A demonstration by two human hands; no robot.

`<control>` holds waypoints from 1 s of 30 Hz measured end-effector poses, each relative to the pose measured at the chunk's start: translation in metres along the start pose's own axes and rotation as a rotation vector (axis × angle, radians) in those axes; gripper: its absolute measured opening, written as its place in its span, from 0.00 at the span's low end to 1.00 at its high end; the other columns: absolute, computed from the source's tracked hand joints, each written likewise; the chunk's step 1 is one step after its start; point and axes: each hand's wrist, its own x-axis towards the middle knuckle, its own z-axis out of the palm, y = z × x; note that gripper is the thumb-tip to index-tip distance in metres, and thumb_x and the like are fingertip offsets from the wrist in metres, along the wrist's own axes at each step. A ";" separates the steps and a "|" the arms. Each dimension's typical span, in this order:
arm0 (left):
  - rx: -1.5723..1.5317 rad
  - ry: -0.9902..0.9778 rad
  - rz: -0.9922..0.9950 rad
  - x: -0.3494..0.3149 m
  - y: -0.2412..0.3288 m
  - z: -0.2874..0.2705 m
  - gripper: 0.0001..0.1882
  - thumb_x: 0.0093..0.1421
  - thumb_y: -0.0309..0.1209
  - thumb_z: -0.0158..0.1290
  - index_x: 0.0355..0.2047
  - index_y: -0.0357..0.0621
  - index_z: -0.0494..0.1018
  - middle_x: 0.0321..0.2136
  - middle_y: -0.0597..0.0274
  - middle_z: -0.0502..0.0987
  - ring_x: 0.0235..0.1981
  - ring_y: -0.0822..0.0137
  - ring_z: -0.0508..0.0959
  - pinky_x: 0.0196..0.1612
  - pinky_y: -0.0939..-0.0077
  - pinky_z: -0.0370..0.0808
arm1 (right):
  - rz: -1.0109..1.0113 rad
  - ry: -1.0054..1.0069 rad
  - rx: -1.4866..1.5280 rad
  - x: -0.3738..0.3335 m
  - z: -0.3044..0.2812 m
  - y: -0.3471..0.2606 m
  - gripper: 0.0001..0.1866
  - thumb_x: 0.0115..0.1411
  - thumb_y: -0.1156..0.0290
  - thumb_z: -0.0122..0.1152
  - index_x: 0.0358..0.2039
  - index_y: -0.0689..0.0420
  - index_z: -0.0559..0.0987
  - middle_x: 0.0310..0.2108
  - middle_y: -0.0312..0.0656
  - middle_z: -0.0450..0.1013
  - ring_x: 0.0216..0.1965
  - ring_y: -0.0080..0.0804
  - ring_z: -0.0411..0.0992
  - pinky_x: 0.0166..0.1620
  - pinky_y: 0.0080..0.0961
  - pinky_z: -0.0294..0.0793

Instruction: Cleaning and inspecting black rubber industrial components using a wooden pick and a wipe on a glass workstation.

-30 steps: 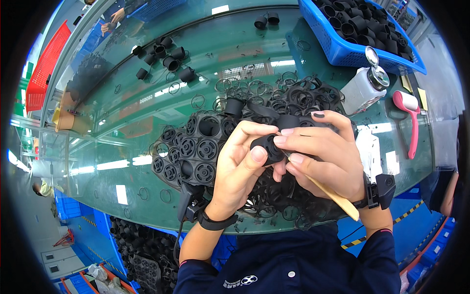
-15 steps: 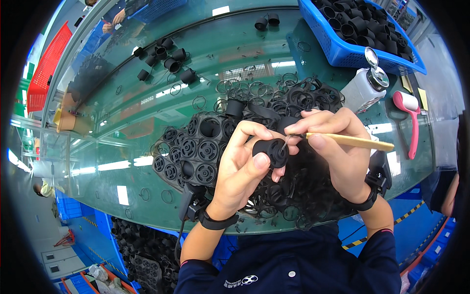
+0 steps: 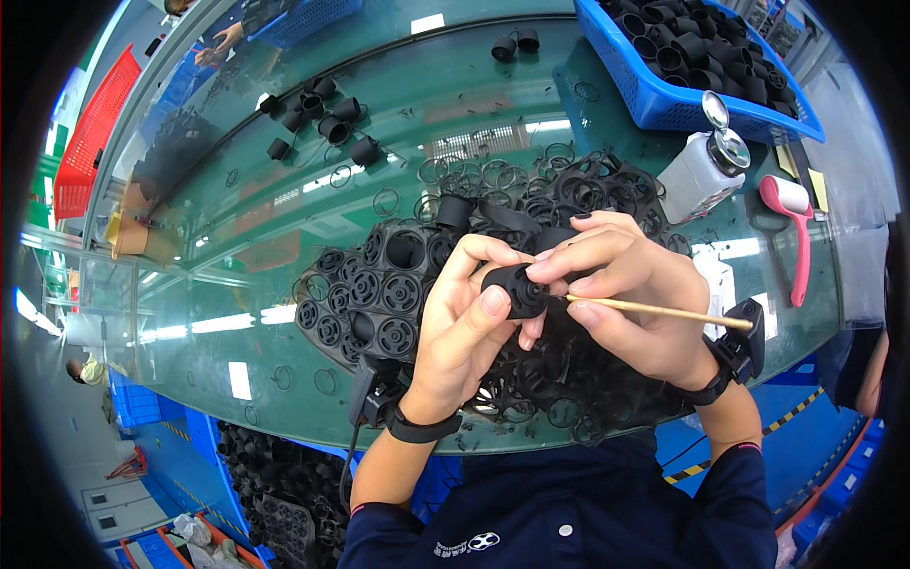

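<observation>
Item, one black cup-shaped part (image 3: pixel 515 289): it is sitting over the dark heap on the green table (image 3: pixel 218 284), its long axis tilting from upper left to lower right, its recessed round face pointing toward the right hand (image 3: pixel 645 303). Item, the left hand (image 3: pixel 464 313): it is curling closed around the part, thumb in front, fingers behind. The right hand is pinching a slender, pale-handled tool (image 3: pixel 664 310) between thumb and fingers, one fingertip touching the part's rim; the tool's handle is lying nearly level, its butt pointing right and slightly down, its working end pointing left at the face, the very tip being hidden. Item, one blue basket (image 3: pixel 664 112), at upper right: it is holding a heap of black cups. Item, one pale bottle (image 3: pixel 697 180), just below the basket: it is standing with its metal lid raised, and I am not making out its contents. Item, one heap of black moulded sheets and rings (image 3: pixel 365 289): it is spreading beneath and around both hands. Item, several loose black cups (image 3: pixel 335 129): they are lying scattered farther back.
</observation>
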 end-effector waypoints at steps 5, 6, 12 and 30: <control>0.000 0.019 -0.007 0.000 -0.001 0.002 0.21 0.58 0.38 0.53 0.44 0.39 0.59 0.35 0.48 0.72 0.27 0.67 0.73 0.29 0.77 0.70 | -0.072 -0.012 -0.156 0.001 0.002 -0.003 0.06 0.47 0.78 0.63 0.24 0.56 0.74 0.34 0.40 0.77 0.34 0.31 0.75 0.49 0.36 0.65; -0.001 0.038 -0.009 0.000 -0.001 0.003 0.21 0.57 0.38 0.53 0.44 0.39 0.60 0.34 0.49 0.72 0.27 0.67 0.73 0.29 0.77 0.70 | -0.073 -0.012 -0.156 0.002 0.001 -0.003 0.06 0.47 0.78 0.63 0.24 0.56 0.74 0.34 0.40 0.77 0.34 0.31 0.75 0.49 0.36 0.65; -0.011 -0.087 -0.025 0.000 0.000 -0.004 0.20 0.57 0.38 0.54 0.43 0.41 0.60 0.38 0.45 0.72 0.28 0.68 0.73 0.29 0.77 0.71 | 0.251 0.176 0.601 -0.003 0.007 0.000 0.05 0.56 0.77 0.58 0.29 0.63 0.70 0.34 0.52 0.75 0.37 0.30 0.74 0.44 0.28 0.71; 0.022 -0.024 0.050 0.001 -0.001 0.000 0.15 0.57 0.33 0.52 0.40 0.41 0.63 0.44 0.50 0.67 0.38 0.67 0.72 0.35 0.75 0.73 | 0.044 0.100 0.063 -0.002 0.007 -0.001 0.06 0.46 0.78 0.64 0.25 0.59 0.76 0.33 0.44 0.76 0.35 0.32 0.74 0.43 0.26 0.67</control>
